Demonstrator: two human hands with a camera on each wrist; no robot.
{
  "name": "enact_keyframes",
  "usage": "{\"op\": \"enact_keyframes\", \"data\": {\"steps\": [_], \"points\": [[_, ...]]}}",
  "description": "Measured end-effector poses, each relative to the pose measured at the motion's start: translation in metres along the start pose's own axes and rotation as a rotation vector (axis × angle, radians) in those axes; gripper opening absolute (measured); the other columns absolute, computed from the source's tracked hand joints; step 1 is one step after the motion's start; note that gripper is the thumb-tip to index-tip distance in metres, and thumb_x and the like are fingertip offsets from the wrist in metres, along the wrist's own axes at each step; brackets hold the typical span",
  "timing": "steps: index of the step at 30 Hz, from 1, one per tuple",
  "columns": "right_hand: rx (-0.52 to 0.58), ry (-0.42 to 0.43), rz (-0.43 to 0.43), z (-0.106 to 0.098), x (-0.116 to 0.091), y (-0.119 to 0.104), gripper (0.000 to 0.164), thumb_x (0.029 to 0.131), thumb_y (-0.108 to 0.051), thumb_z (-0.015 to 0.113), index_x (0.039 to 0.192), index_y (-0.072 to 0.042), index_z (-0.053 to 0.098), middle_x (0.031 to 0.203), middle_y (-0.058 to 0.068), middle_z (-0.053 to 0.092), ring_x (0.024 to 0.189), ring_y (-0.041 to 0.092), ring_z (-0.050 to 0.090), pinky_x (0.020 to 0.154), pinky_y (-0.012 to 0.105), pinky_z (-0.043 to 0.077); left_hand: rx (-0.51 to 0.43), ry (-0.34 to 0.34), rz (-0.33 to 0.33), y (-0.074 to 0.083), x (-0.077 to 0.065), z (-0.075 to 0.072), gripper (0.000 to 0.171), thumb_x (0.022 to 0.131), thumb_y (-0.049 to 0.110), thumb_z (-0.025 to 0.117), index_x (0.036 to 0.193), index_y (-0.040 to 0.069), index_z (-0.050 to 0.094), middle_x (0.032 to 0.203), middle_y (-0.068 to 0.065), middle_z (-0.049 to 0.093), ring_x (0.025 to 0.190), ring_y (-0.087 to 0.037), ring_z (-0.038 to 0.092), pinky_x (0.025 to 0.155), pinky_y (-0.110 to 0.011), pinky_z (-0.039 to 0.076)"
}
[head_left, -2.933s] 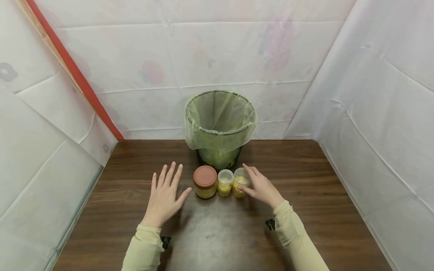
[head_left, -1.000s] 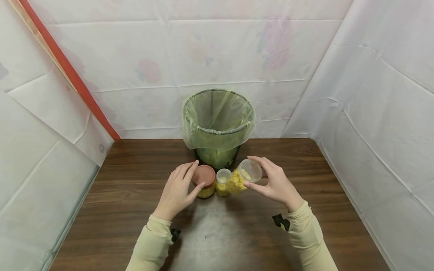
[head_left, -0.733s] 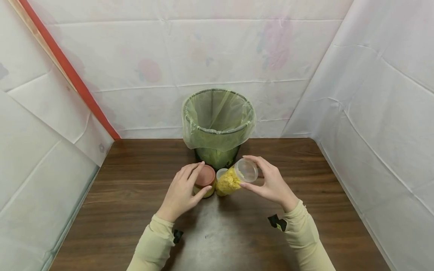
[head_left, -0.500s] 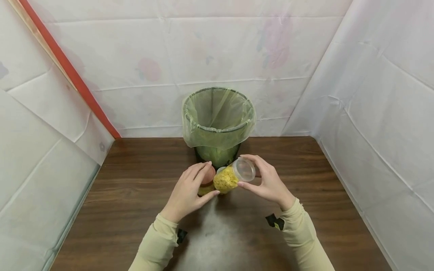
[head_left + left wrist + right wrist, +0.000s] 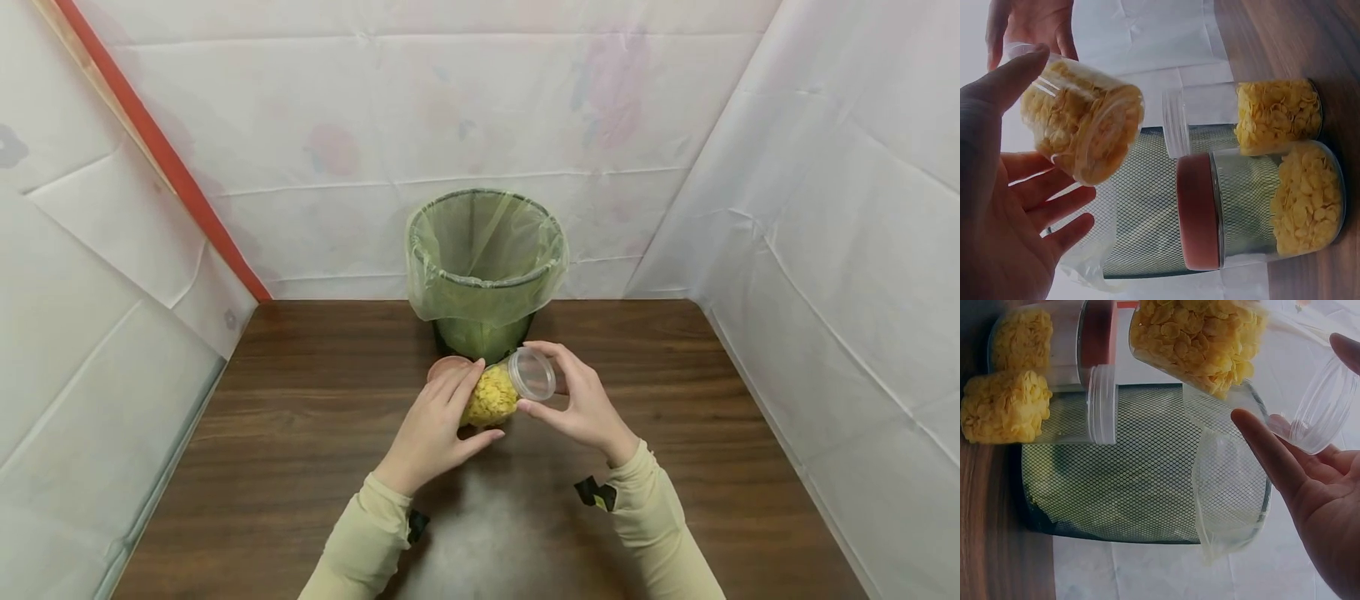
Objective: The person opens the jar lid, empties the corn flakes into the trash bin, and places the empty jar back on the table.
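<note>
In the head view, my right hand (image 5: 581, 412) grips the lid end of a clear jar (image 5: 493, 396) part full of yellow flakes, lifted and tilted above the table. My left hand (image 5: 435, 433) is at the jar's base end. The left wrist view has the left thumb beside the jar and the fingers spread under it; firm contact cannot be made out. Below stand a wider jar with a brownish-red lid (image 5: 1197, 211) and a smaller clear-lidded jar (image 5: 1279, 112), both holding flakes. From the head, the hands and lifted jar mostly cover these two.
Behind the jars stands a dark mesh bin (image 5: 1122, 462) lined with a pale yellow-green bag (image 5: 487, 308). The brown wooden table (image 5: 315, 350) is enclosed by pale cloth walls (image 5: 322, 100) at the back and sides. A red strip (image 5: 165, 158) runs down the left corner.
My right hand has taken the right-most jar off the table, tilted it and carried it left. My left hand has moved right, from beside the red-lidded jar to the lifted jar's base.
</note>
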State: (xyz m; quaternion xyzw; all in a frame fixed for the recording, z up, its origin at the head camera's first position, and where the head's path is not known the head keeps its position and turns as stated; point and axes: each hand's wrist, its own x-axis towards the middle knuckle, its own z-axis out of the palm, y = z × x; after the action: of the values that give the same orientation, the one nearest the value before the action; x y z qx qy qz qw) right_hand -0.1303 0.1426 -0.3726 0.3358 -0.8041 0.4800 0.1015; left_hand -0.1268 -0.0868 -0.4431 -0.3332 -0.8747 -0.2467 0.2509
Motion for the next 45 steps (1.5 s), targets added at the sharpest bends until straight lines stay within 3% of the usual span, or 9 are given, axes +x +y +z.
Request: {"op": "enact_keyframes", "data": {"steps": [6,10,14,19,25,32,39,45], "points": [[0.022,0.015,0.015,0.003,-0.002,0.012,0.065,0.075,-0.001,0.077,0.131,0.006,0.044,0.118,0.02,0.056,0.096,0.032,0.063,0.068,0.031,0.058,-0.012,-0.014,-0.029,-0.001,-0.001,0.003,0.093,0.076,0.045,0.076,0.148,0.009,0.03,0.131,-0.01,0.054,0.123,-0.025,0.05,0.105,-0.038,0.039],[0.033,0.017,0.042,0.007,-0.006,0.03,0.067,0.076,-0.005,0.077,0.134,-0.002,0.044,0.119,0.014,0.057,0.097,0.025,0.063,0.068,0.026,0.057,-0.014,-0.025,-0.044,-0.001,-0.002,0.005,0.095,0.075,0.044,0.077,0.149,0.01,0.028,0.13,-0.01,0.054,0.119,-0.024,0.052,0.102,-0.037,0.042],[0.051,0.024,0.053,0.01,-0.008,0.039,0.066,0.078,-0.011,0.076,0.136,-0.011,0.044,0.121,0.007,0.057,0.097,0.017,0.062,0.067,0.025,0.057,-0.02,-0.025,-0.054,0.001,-0.002,0.005,0.095,0.075,0.044,0.078,0.148,0.008,0.029,0.131,-0.01,0.053,0.116,-0.024,0.054,0.099,-0.037,0.045],[0.078,0.029,0.046,0.013,-0.009,0.039,0.064,0.08,-0.014,0.075,0.136,-0.015,0.045,0.123,0.005,0.056,0.095,0.016,0.062,0.065,0.027,0.057,-0.03,-0.007,-0.046,0.002,0.0,0.007,0.094,0.074,0.042,0.079,0.147,0.005,0.031,0.131,-0.011,0.053,0.114,-0.024,0.054,0.097,-0.037,0.046],[0.091,0.022,0.045,0.014,-0.005,0.033,0.064,0.08,-0.008,0.074,0.136,-0.01,0.044,0.123,0.01,0.056,0.091,0.015,0.063,0.066,0.027,0.057,-0.01,0.029,-0.035,0.0,0.002,0.006,0.088,0.072,0.038,0.081,0.14,0.001,0.04,0.125,-0.014,0.056,0.109,-0.026,0.056,0.093,-0.039,0.049],[0.094,0.003,0.088,0.017,-0.004,0.039,0.066,0.08,-0.005,0.073,0.139,-0.007,0.041,0.125,0.013,0.054,0.088,0.018,0.065,0.067,0.028,0.057,0.03,0.032,-0.016,-0.003,0.003,0.006,0.087,0.073,0.04,0.08,0.139,0.0,0.04,0.123,-0.015,0.056,0.109,-0.027,0.056,0.093,-0.04,0.049],[0.086,-0.027,0.1,0.012,0.001,0.009,0.059,0.084,-0.001,0.068,0.136,0.001,0.041,0.125,0.02,0.052,0.091,0.023,0.065,0.07,0.027,0.057,0.077,0.06,0.002,-0.006,0.0,0.008,0.085,0.074,0.041,0.078,0.136,-0.002,0.042,0.12,-0.017,0.056,0.108,-0.03,0.056,0.089,-0.044,0.049],[0.016,-0.021,0.077,0.009,0.006,0.005,0.048,0.091,0.0,0.058,0.136,0.004,0.041,0.125,0.021,0.054,0.096,0.029,0.063,0.07,0.031,0.057,0.096,0.063,-0.015,-0.006,0.001,0.01,0.083,0.074,0.042,0.077,0.135,-0.002,0.042,0.119,-0.017,0.054,0.109,-0.031,0.053,0.086,-0.043,0.049]]}}
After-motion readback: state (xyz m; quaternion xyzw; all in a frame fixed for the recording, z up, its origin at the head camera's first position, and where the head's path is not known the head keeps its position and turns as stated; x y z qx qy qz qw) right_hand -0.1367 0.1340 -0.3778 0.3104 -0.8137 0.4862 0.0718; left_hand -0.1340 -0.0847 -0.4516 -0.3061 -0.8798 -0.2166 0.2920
